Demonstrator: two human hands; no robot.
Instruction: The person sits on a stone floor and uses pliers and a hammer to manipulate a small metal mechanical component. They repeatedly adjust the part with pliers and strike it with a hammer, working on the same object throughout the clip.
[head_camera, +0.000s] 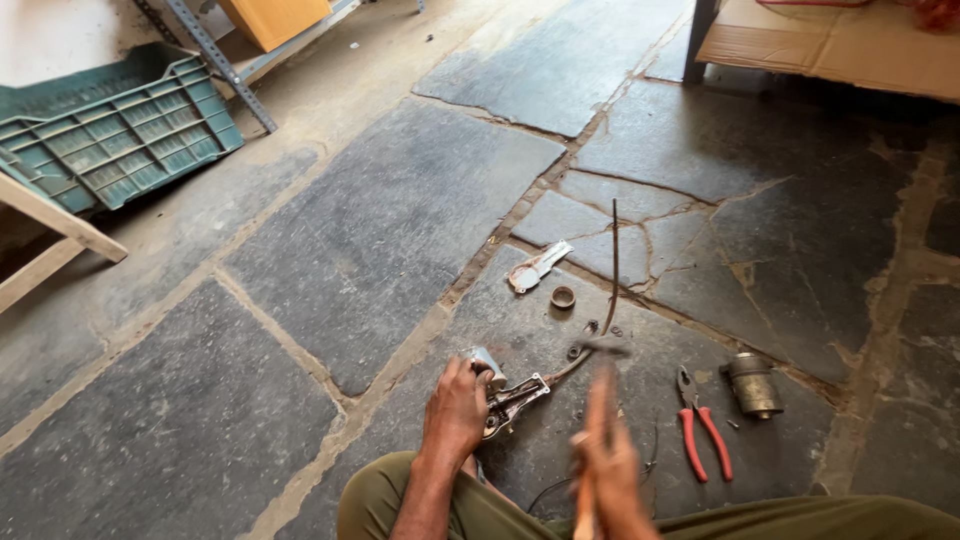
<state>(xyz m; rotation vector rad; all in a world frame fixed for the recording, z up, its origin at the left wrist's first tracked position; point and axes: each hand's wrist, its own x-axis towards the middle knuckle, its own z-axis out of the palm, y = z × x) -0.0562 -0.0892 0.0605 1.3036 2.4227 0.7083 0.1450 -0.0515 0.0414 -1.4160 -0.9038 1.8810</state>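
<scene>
Left hand (455, 408) clamps a jagged metal part (512, 397) on the cracked stone floor (380, 230); beside it, blurred right hand (608, 462) grips a wooden-handled hammer (597, 400).

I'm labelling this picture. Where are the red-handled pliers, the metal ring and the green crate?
red-handled pliers (703, 425), head view, on the handles.
metal ring (563, 297), head view, on its rim.
green crate (120, 135), head view, on its slatted side.

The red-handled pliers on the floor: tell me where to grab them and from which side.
Take the pliers by the two red handles, which point toward the person while the metal jaws point away. They lie flat on the stone floor, just right of the blurred right hand, so come from above.
</scene>
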